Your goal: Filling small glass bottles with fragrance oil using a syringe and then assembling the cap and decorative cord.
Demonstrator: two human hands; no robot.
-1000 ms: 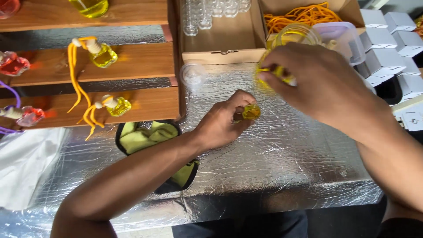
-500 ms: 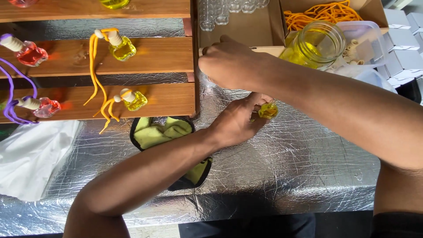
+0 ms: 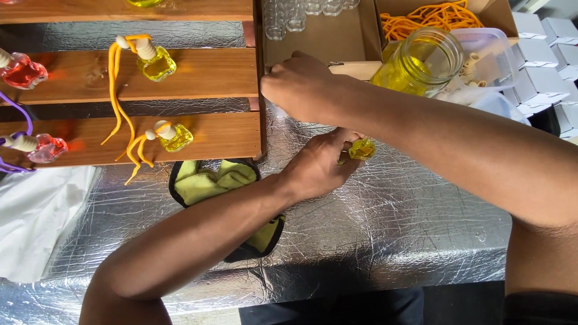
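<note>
On the foil-covered table, the left hand pinches a small bottle of yellow liquid between fingertips, resting it on the foil. Above it, the right hand reaches across to the cardboard box, fingers curled; whether it grips anything I cannot tell. A jar of yellow liquid stands just right of that arm. A yellow cloth lies beside the left wrist, below the wooden shelves.

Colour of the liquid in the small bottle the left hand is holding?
Yellow. The small bottle in the left hand shows best in the head view.
</note>
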